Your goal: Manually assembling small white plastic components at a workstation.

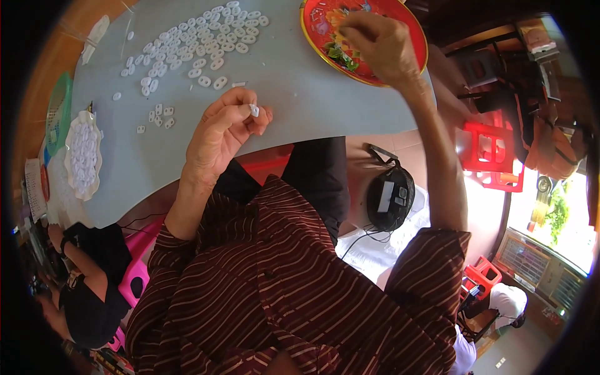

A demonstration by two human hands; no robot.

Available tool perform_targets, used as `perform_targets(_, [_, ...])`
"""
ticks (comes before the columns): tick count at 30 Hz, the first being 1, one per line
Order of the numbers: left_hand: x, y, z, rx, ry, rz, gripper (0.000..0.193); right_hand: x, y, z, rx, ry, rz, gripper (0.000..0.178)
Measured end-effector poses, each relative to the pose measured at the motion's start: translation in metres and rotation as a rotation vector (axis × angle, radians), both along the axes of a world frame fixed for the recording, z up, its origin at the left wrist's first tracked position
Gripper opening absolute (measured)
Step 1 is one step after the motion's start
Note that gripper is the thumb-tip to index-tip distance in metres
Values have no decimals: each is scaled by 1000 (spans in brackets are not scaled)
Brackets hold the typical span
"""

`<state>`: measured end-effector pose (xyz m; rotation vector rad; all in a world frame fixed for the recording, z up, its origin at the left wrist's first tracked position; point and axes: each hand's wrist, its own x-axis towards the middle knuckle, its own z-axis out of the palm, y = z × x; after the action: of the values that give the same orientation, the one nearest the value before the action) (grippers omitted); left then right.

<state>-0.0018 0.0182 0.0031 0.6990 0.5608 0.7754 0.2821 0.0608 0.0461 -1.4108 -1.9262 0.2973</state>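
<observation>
My left hand (212, 137) pinches a small white plastic piece (254, 110) between thumb and forefinger, just above the grey table's near edge. Over the red round tray (314, 49), my right hand (387, 53) has its fingers drawn together; whatever they may hold is hidden. The tray has a gold rim, a floral pattern and small bits lying in it. Many white oval two-holed pieces (203, 45) lie spread across the far part of the table. Several smaller, squarer two-holed pieces (159, 110) form a group left of my left hand.
A white scalloped dish (95, 178) full of small white pieces stands at the table's left edge, beside a green basket (59, 112). A black round device (390, 199) sits below the table edge. Red stools (490, 150) and other people are around.
</observation>
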Motion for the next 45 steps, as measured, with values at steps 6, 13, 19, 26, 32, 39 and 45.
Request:
perform_targets(6, [5,-7,3,148,115,17,6,50,-14,19,-304,-336,-52,12])
perform_targets(13, [7,-6,3,174,123,4,6,43,-29,11,-302,-469,-117,16])
perform_targets(19, [7,-8,3,174,121,-1,6,31,-26,12,-296,-556,-147,15])
perform_targets(26, [7,-8,4,221,278,47,7,19,-16,15,-302,-519,-121,14])
perform_targets(32, [3,-10,4,298,299,205,6,-70,-46,8,-293,286,82,12])
perform_targets(39, [-14,-7,3,563,496,211,4,-113,-61,-37,-491,790,168,13])
perform_targets(45, [-13,-9,-3,604,560,223,3,-121,-60,-33,-517,843,181,16])
